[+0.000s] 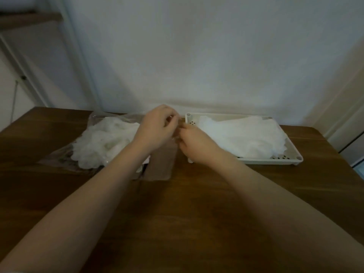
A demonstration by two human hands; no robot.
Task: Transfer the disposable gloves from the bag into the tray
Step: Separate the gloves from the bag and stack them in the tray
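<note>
From the head view, my left hand [157, 123] and right hand [194, 143] meet between bag [65, 154] and tray [291, 154], fingers curled; whether either grip holds a glove I cannot tell. Gloves [102, 140] remain bagged; I'd separate one layer slowly.

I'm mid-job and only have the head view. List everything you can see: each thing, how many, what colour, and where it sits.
table: one, dark brown wood, fills the foreground
bag: one, clear plastic, on the table's left
gloves in the bag: a heap, translucent white, count unclear
tray: one, cream with drain holes, on the table's right
gloves in the tray: a pile, white, count unclear
wall: white, behind the table
left hand: fingers curled, between bag and tray
right hand: fingers curled, meeting the left; whether they pinch a glove is unclear
</note>
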